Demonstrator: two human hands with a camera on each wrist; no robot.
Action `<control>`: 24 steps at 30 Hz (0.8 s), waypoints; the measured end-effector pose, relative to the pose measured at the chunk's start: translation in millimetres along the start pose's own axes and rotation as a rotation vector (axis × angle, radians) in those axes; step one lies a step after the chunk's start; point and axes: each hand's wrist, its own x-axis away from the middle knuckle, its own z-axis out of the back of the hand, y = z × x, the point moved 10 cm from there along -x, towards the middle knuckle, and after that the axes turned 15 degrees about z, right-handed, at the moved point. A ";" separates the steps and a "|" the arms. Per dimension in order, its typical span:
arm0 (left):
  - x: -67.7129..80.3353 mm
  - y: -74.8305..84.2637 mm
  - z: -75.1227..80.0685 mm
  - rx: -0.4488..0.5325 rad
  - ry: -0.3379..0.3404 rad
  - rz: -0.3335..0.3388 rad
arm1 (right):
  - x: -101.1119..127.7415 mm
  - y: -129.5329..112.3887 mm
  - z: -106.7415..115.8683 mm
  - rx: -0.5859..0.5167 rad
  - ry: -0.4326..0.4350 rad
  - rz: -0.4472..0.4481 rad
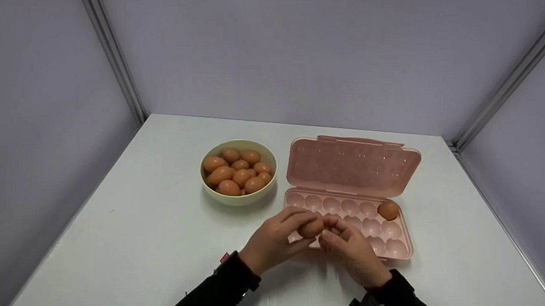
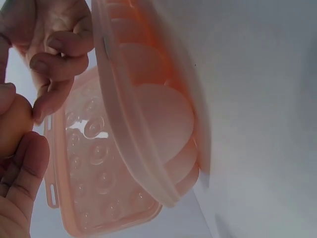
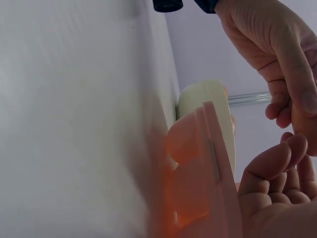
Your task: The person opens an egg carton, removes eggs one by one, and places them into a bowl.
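A brown egg (image 1: 311,228) is held up over the front of a pink egg box (image 1: 407,239). My left hand (image 1: 276,238) grips it from the left between thumb and fingers. From the other side my right hand (image 1: 352,253) has its curled thumb and fingertips at the egg's right end, as the egg (image 2: 15,126) in the left wrist view also shows. Another egg (image 1: 388,210) sits in the back right cup of the box. Both hands hide part of the front left cups. The box's lid (image 1: 353,168) stands tilted back.
A cream bowl (image 1: 237,200) with several brown eggs (image 1: 229,188) stands left of the box, behind my left hand. The white table (image 1: 132,214) is bounded by pale panels (image 1: 273,56) at the back and sides.
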 end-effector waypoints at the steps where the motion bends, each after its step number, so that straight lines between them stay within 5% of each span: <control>1: -1.1 -2.9 3.5 0.001 0.018 0.011 | 0.1 -0.2 0.0 -0.001 0.000 0.002; 13: -6.1 -80.4 76.4 -0.068 0.473 0.308 | -0.5 3.8 -1.6 0.001 -0.040 -0.001; 19: -1.9 -125.5 97.3 -0.068 0.506 0.501 | -0.2 5.6 1.1 0.053 -0.045 -0.004; 24: 0.2 -142.7 102.7 -0.083 0.490 0.575 | -1.0 3.3 -0.9 0.035 -0.086 0.033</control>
